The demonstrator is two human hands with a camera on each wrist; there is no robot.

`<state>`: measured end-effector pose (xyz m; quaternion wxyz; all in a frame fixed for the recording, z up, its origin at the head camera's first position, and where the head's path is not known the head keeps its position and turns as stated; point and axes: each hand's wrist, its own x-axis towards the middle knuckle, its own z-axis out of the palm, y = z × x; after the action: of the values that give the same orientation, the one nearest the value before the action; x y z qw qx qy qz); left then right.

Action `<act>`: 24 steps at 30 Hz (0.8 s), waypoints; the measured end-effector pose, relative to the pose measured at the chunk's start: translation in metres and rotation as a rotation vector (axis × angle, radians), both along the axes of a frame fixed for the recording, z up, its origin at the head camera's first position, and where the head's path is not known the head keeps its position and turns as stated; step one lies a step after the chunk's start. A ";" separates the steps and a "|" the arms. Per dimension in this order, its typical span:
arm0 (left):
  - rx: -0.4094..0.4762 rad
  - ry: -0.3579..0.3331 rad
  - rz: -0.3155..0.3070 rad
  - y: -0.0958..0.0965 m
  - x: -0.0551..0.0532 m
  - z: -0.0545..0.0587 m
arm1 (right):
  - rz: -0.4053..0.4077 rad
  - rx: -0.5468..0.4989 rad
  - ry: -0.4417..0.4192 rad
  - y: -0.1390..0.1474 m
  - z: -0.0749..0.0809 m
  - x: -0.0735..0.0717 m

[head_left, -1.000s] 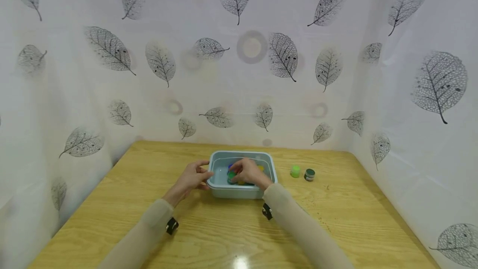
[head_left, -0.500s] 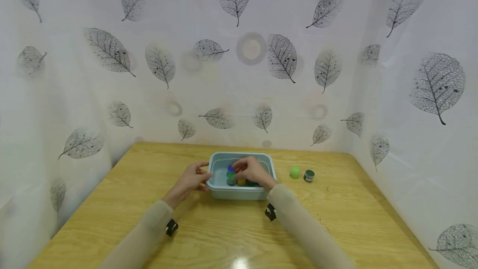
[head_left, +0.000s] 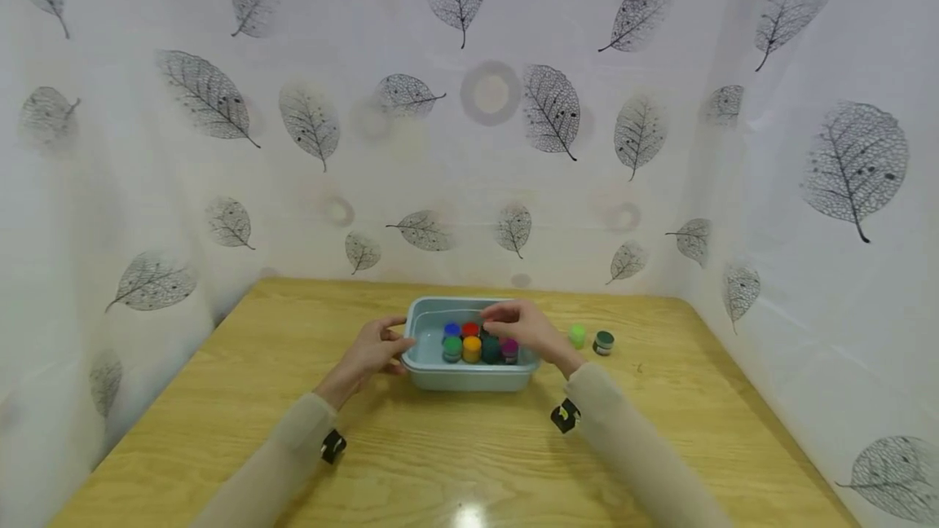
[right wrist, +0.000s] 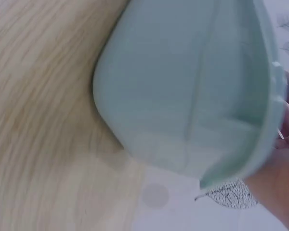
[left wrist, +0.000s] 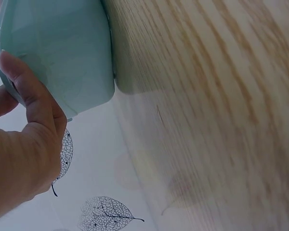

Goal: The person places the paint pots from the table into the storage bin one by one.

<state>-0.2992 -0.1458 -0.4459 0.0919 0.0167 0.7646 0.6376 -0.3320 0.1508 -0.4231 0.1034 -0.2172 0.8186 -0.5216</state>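
A pale blue plastic basin [head_left: 469,380] stands on the table with several small paint-like jars in it. My left hand [head_left: 376,347] grips its left rim, thumb over the edge and fingers outside; the left wrist view shows the thumb against the basin wall [left wrist: 67,53]. My right hand [head_left: 526,327] is over the right part of the basin, fingertips bent down by a dark jar; I cannot tell whether they hold it. Around it sit a red jar [head_left: 469,330], a blue jar [head_left: 451,330], a green jar [head_left: 451,349], an orange jar [head_left: 472,349], a dark green jar [head_left: 491,350] and a purple jar [head_left: 509,351].
Right of the basin, a bright green jar [head_left: 577,336] and a dark-lidded jar [head_left: 604,342] stand on the wooden table [head_left: 411,455]. A white curtain [head_left: 469,169] with leaf prints hangs behind the table and along both sides.
My right hand has moved to the right across the basin, uncovering the red, orange, dark green and purple jars. My left hand has stayed at the left rim.
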 end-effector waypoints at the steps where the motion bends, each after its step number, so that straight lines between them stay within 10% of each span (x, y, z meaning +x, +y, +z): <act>1: 0.000 0.001 -0.002 -0.001 0.000 0.000 | -0.003 -0.010 -0.013 0.004 0.001 0.001; 24: 0.001 0.006 -0.012 0.000 0.001 0.001 | -0.171 -0.087 -0.076 0.096 -0.013 -0.010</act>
<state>-0.2977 -0.1459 -0.4446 0.0933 0.0231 0.7645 0.6374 -0.3416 0.2466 -0.4358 0.0799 -0.1307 0.8064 -0.5712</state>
